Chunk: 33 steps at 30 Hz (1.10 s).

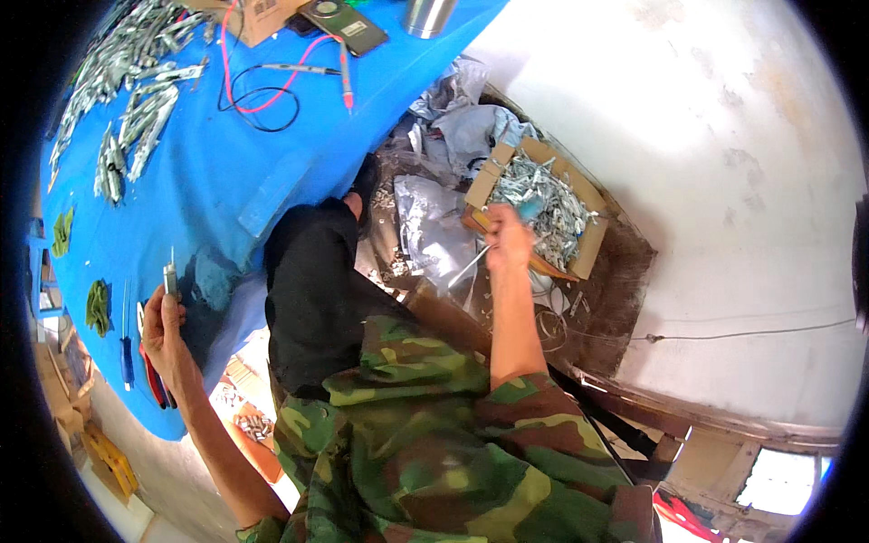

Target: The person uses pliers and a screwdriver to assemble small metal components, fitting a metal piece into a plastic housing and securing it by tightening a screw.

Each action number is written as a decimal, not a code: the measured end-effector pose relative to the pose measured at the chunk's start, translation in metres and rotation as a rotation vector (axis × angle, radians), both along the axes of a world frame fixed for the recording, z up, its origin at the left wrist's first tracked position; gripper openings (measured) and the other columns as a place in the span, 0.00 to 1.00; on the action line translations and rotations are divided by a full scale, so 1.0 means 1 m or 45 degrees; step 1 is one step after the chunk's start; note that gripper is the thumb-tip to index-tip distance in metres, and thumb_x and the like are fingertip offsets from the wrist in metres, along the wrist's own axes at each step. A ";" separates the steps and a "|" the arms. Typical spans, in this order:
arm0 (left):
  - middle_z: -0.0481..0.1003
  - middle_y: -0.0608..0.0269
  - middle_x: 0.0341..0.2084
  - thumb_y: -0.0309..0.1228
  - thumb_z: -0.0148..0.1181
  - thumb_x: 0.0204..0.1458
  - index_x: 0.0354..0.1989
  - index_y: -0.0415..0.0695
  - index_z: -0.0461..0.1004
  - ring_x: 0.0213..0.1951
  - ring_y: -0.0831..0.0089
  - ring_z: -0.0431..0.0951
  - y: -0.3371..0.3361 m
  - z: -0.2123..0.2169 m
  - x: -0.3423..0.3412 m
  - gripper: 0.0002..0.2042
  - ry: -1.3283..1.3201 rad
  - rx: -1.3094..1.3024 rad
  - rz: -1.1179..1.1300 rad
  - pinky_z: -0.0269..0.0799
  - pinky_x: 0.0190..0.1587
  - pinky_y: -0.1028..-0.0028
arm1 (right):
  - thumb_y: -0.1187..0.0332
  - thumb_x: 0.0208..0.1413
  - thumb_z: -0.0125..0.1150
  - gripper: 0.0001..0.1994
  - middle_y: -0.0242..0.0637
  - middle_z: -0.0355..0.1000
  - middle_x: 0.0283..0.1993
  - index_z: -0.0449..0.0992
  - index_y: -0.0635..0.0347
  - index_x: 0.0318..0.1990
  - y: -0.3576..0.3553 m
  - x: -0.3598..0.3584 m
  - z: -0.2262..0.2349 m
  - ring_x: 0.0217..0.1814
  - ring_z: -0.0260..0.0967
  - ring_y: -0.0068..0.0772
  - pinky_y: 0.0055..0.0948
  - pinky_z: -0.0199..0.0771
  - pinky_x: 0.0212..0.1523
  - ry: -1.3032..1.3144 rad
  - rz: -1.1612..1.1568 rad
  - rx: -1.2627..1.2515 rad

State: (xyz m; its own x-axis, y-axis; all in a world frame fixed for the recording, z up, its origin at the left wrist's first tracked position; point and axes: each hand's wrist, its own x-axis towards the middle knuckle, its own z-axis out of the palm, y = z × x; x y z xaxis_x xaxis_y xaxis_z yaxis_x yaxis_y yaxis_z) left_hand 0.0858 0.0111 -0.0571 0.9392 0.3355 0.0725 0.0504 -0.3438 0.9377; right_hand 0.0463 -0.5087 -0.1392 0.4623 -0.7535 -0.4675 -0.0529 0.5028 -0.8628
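Left grip (164,328) partly hides a pale piece (170,278).

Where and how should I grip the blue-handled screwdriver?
Likely its blue handle, from above, pinched across its width: it lies flat on the blue table and is thicker than the slim shaft. A red-handled tool lies close on its right.

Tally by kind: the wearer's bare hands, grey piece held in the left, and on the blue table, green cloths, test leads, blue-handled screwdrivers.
Bare hands: 2
Grey piece: 1
Green cloths: 2
Test leads: 2
Blue-handled screwdriver: 1
Total: 8
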 end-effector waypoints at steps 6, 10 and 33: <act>0.78 0.68 0.37 0.38 0.59 0.64 0.56 0.39 0.77 0.37 0.82 0.70 0.004 -0.003 0.000 0.18 -0.023 -0.020 -0.026 0.65 0.44 0.80 | 0.73 0.56 0.63 0.03 0.30 0.71 0.29 0.75 0.59 0.35 -0.059 -0.038 -0.019 0.21 0.62 0.18 0.18 0.55 0.14 -0.080 -0.371 0.034; 0.76 0.70 0.36 0.39 0.59 0.64 0.56 0.40 0.78 0.36 0.83 0.69 0.002 -0.007 0.002 0.18 -0.028 -0.040 -0.060 0.63 0.43 0.81 | 0.68 0.58 0.64 0.06 0.31 0.71 0.31 0.73 0.56 0.35 -0.022 -0.024 -0.013 0.24 0.62 0.20 0.21 0.57 0.17 -0.207 -0.260 0.182; 0.77 0.60 0.38 0.31 0.57 0.65 0.52 0.34 0.76 0.35 0.78 0.72 0.012 0.009 -0.002 0.13 -0.078 -0.739 -0.056 0.68 0.40 0.78 | 0.49 0.61 0.63 0.21 0.28 0.69 0.30 0.80 0.62 0.41 0.272 0.147 0.129 0.27 0.62 0.20 0.25 0.62 0.23 -0.345 1.052 -0.188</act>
State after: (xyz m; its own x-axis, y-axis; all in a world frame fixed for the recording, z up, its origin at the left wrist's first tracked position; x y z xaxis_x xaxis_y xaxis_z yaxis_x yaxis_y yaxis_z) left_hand 0.0840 0.0231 -0.0483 0.9531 0.2972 -0.0566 -0.0128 0.2268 0.9739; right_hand 0.1936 -0.2369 -0.0102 0.9670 -0.1730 -0.1868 -0.1344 0.2766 -0.9516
